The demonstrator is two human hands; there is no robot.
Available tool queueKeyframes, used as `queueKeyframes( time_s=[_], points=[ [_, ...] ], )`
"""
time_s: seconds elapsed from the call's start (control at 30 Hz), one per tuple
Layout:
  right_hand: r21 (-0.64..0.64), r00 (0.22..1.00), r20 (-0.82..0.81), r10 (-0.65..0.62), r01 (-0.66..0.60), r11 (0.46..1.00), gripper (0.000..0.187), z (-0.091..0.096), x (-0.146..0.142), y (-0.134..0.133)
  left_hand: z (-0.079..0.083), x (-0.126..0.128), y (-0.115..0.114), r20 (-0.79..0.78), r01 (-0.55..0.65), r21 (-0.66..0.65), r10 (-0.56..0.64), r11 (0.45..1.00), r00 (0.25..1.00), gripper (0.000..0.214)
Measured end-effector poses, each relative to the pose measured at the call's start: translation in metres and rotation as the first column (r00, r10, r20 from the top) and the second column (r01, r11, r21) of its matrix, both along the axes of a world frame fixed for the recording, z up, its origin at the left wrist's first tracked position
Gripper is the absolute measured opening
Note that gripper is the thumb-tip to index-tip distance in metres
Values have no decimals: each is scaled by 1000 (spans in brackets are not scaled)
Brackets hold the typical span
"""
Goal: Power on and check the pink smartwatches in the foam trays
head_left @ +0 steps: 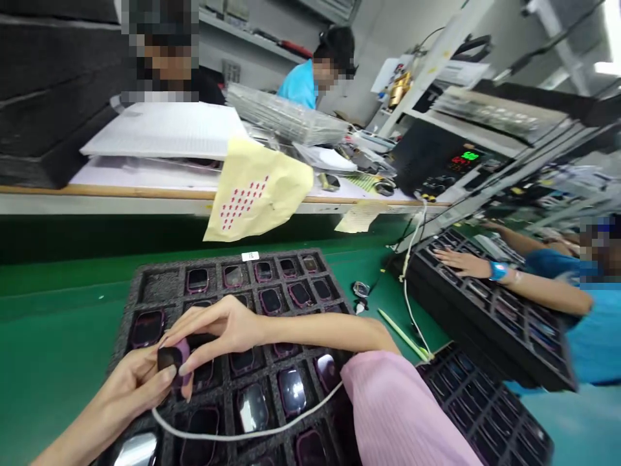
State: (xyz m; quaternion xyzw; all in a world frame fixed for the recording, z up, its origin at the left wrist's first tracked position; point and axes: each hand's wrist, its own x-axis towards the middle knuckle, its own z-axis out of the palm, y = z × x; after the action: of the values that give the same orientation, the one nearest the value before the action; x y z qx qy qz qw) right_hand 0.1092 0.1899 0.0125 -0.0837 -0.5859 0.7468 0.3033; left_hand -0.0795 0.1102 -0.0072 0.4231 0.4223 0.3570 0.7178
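Note:
A smartwatch case (180,356) with a purple frame and a dark face is held over the left part of a black foam tray (162,286). My left hand (133,382) pinches it from the left, thumb on the dark side. From the right, my right hand (230,329) grips its edge between thumb and fingers. A white cable (252,437) runs across the tray to my left hand, where its end is hidden. Purple-framed watch cases (272,300) lie in the tray's compartments, some with shiny screens.
A small round device (360,288) and a pale green stick (400,333) lie on the green bench (48,323). At right, a co-worker's hand (460,262) rests on stacked trays (495,323). Yellow paper (259,191) hangs from the shelf (121,202); a black unit (441,162) shows lit digits.

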Motion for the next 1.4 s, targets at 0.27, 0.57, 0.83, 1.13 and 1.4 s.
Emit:
queueKeyframes(
  time_s=[0.27,0.57,0.83,1.13,1.4],
  points=[
    [-170,998,62,16,-5,985,46,1,0,0,-8,0,6,35,19,-16,-18,1000,999,23],
    [-91,993,120,-22,33,995,35,9,-3,13,6,7,24,178,39,102,-57,994,982,35],
    [-76,994,107,-31,40,996,32,10,-10,12,4,1,26,277,41,125,-75,991,958,31],
    [519,906,354,-232,16,854,40,24,-2,25,9,6,28,183,-72,83,56,994,982,39],
    [736,774,450,-445,-38,676,34,34,-4,12,4,8,29,118,-69,48,63,996,991,44]
  ],
)
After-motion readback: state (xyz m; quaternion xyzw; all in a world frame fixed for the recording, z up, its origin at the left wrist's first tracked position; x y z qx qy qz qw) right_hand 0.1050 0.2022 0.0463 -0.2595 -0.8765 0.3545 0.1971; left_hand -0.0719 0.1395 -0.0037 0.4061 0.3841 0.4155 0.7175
